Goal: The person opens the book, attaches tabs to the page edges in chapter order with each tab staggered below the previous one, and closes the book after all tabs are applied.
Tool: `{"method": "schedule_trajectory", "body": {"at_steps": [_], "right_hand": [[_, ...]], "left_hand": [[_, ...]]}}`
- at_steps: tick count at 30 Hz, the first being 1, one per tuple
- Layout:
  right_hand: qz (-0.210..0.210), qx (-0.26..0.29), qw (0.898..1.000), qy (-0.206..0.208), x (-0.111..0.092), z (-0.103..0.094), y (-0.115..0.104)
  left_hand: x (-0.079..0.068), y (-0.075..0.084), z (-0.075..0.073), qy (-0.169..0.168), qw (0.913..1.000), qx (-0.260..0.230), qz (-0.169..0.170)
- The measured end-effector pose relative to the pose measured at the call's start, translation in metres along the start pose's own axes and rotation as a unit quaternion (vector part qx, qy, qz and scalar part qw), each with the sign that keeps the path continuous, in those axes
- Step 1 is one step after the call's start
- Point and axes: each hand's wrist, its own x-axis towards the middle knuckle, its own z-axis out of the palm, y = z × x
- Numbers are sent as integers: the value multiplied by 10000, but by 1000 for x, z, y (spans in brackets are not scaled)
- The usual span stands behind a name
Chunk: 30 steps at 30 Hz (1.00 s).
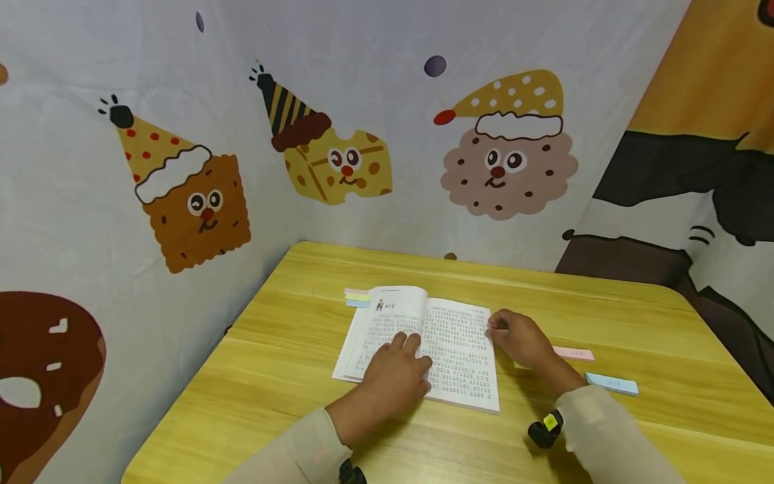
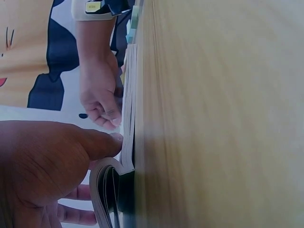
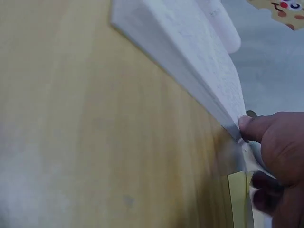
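"Patterned cloth [image 1: 375, 40] with cartoon figures [image 1: 345, 165] backs the work area; a wood-grain tabletop [image 1: 272, 363] carries the items. State the location of the main item."

"Book [image 1: 441, 339]: near the middle of the tabletop, pages spread face up, between the two hands. Coloured tabs [image 1: 357, 298] project from its far left corner."

"State the condition of the left fingers."

"Left hand [image 1: 393, 376]: fingers extended, resting on the left page [image 1: 396, 324] close to the spine. The thumb reaches onto the right page [image 1: 459, 366]. No grip is applied."

"And the right fingers?"

"Right hand [image 1: 523, 343]: thumb and finger pinch the outer edge of the right page, toward its far corner. The number of leaves caught cannot be told."

"Identify the governing relation."

"Book lies to the left of the right fingers; its spine runs away from the person, roughly parallel to the pinched edge. Right hand is nearer that edge; left hand is nearer the spine."

"List adjacent items."

"Yellow strip [image 3: 239, 199]: just beside the right fingers, partly hidden. Pink strip [image 1: 574, 353] and blue strip [image 1: 613, 384]: on the tabletop, to the right, apart from the book"
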Motion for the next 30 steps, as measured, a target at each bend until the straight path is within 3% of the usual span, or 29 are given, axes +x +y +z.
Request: {"method": "schedule_trajectory", "body": {"at_steps": [2,4,8,12,17,20,26,30], "right_hand": [[-505,-540,9967,329,-2,1,-1],[-1010,-1155,9862,624,-4,0,-3],[-1667,-1917,9657,525,-16,-7,-14],[-1805,-1998,9630,117,-36,-13,-28],[-2099,-1752,9619,-61,-60,-20,-38],[-2012,-1559,9668,-213,-76,-21,-40],[-804,-1389,9862,-401,-107,-27,-43],[-683,-1338,9882,-301,-121,-29,-39]], "left_hand": [[0,0,0,-4,10000,6,-6],[0,0,0,-13,10000,-3,-13],[0,1,-1,-26,10000,-68,-37],[-1,1,-1,-77,9999,-103,-69],[-1,1,-1,-200,9992,-298,-160],[-1,1,-1,-185,9990,-390,-141],[-2,-2,0,-57,9994,-346,-8],[-3,-5,-2,-83,9992,-379,14]]}}
